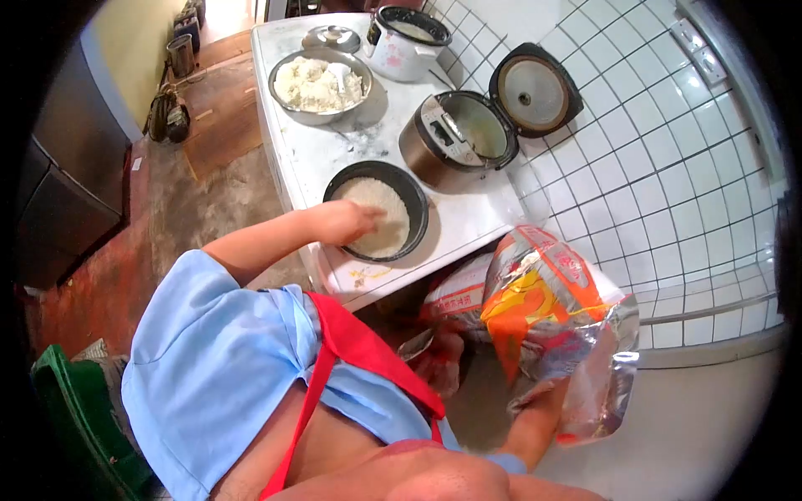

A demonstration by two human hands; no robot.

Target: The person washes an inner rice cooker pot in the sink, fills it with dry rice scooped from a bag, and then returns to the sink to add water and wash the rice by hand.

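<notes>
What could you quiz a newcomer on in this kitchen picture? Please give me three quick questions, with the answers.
1. Multiple choice: Which hand reaches into the round black pot of white grains?
A) Left
B) Right
C) Both

2. True or false: The round, dark-rimmed lid of the brown-and-silver rice cooker stands open.

3. Short answer: Which shiny printed object partly hides the person's bare right arm?

Key:
1. A, the bare left hand.
2. True; the inside of the cooker shows.
3. The silver plastic bag with orange and red print.
</notes>
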